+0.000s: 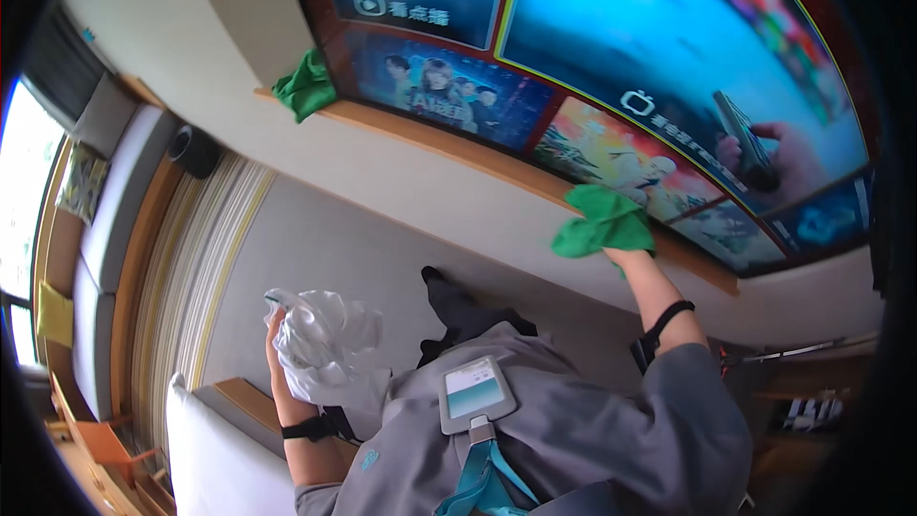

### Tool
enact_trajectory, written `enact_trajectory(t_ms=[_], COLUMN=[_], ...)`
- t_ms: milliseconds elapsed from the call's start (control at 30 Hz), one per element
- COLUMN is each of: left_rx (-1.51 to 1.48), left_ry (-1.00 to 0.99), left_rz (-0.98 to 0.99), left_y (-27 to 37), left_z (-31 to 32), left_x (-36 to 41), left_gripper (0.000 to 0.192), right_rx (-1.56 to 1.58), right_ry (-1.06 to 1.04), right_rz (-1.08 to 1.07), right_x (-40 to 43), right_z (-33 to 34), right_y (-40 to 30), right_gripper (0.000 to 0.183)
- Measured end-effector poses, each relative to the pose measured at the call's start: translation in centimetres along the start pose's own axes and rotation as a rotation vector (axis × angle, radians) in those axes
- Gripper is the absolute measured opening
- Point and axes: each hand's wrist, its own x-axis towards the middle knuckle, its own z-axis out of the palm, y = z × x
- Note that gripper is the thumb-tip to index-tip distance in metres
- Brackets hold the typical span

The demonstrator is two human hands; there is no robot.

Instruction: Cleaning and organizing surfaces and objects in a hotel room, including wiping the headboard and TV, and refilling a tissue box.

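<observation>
My right hand [620, 255] has hold of a green cloth [605, 226], which covers most of its fingers. The cloth lies over the wooden ledge [444, 147] below a wall-mounted television [594, 29] and overlaps the lower part of the screen. My left hand [276, 319], low on the other side, grips a bunched white cloth [326, 344] that hides part of the forearm. Another green cloth [306, 86] lies crumpled on the ledge's left end, by the corner of the screen.
A bed [215, 451] with white bedding stands at the lower left. Beyond the striped carpet [179, 258] are a window seat [118, 208] with cushions and a black bin [195, 151]. An orange chair [107, 442] is at far left. A badge [476, 394] hangs at my chest.
</observation>
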Motion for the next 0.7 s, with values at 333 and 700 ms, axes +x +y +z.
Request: enact_trajectory(t_ms=[333, 700], left_rx=[0.212, 0.335], left_ry=[-0.282, -0.087], left_rz=[0.281, 0.262], left_y=[0.5, -2.2], left_z=[8.3, 16.4], left_x=[-2.3, 5.2], left_gripper=[0.047, 0.052], right_rx=[-0.847, -0.39], right_ry=[0.614, 1.241], right_rz=[0.63, 0.459], right_x=[-24.0, -22.1], right_z=[-14.1, -52.5], right_y=[16.7, 27.6], right_gripper=[0.013, 0.069])
